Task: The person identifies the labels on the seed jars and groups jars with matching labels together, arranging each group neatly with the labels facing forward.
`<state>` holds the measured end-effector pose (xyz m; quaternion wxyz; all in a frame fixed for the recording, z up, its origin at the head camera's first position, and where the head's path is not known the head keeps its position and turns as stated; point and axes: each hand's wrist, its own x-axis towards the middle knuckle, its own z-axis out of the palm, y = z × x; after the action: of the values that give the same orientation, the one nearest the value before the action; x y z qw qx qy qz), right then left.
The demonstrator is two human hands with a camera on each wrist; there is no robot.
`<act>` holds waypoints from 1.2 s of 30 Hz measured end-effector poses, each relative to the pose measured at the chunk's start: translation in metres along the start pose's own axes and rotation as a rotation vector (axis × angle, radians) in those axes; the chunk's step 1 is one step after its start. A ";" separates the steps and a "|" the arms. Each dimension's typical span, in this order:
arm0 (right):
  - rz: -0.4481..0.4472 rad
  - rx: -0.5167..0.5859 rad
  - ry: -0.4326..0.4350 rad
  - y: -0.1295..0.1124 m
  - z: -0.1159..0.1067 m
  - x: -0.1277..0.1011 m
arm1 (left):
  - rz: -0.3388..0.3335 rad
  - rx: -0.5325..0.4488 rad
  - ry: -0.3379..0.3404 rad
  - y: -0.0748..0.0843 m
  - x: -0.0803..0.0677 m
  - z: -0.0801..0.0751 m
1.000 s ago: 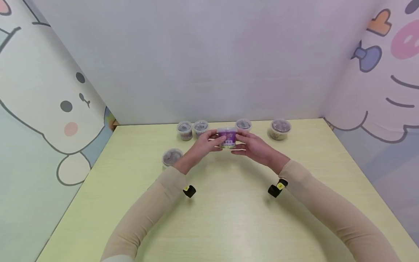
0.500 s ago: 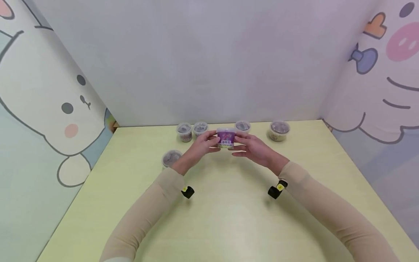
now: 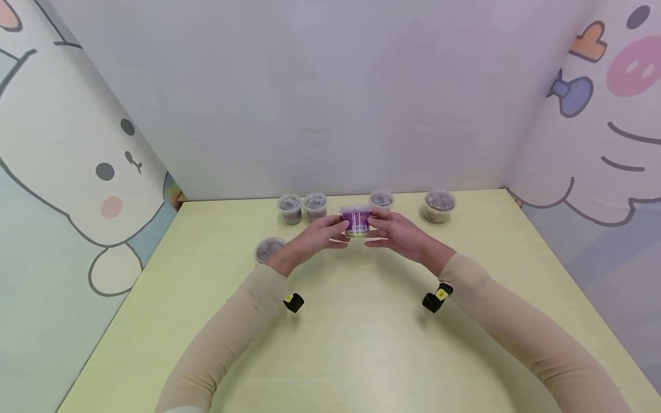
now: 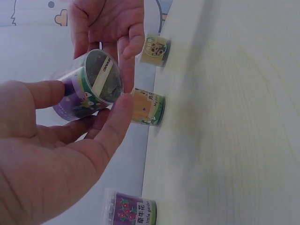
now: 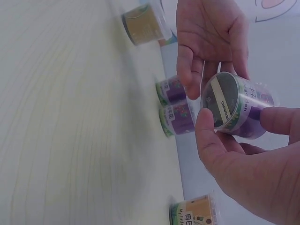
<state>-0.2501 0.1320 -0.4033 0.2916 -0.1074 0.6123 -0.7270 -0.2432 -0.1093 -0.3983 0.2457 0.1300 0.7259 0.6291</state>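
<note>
A lidded plastic cup with a purple flower label (image 3: pixel 356 221) is held up over the far part of the table, between both hands. My left hand (image 3: pixel 319 234) grips its left side, thumb in front and fingers around the back and base. From the other side my right hand (image 3: pixel 401 234) pinches it with thumb and fingers, its lower fingers spread below. In the left wrist view the clear base of the cup (image 4: pixel 102 77) shows dark filling and a pale printed strip. The right wrist view has the cup (image 5: pixel 236 105) tipped between the two hands.
Along the table's back edge stand more lidded cups: two purple ones (image 3: pixel 290 208) (image 3: pixel 315 205) at left, one (image 3: pixel 381 199) behind the right hand, and a wider cup (image 3: pixel 439 206) farther right. Another cup (image 3: pixel 269 249) sits beside the left wrist. A pale wall (image 3: pixel 335 103) rises behind.
The cup has turned between the hands, its label swinging round past the front. It and the left hand have dropped slightly; the standing cups keep their places.
</note>
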 end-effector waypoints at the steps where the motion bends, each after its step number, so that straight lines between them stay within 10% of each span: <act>1: 0.003 -0.003 0.001 0.000 0.000 0.000 | -0.002 0.001 -0.010 0.000 0.000 -0.001; 36: 0.014 -0.101 -0.010 -0.009 -0.005 0.011 | -0.022 0.103 -0.058 0.006 0.011 -0.014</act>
<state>-0.2644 0.1309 -0.3981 0.2938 -0.1213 0.6476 -0.6925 -0.2604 -0.1145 -0.3931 0.2665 0.1526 0.7513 0.5841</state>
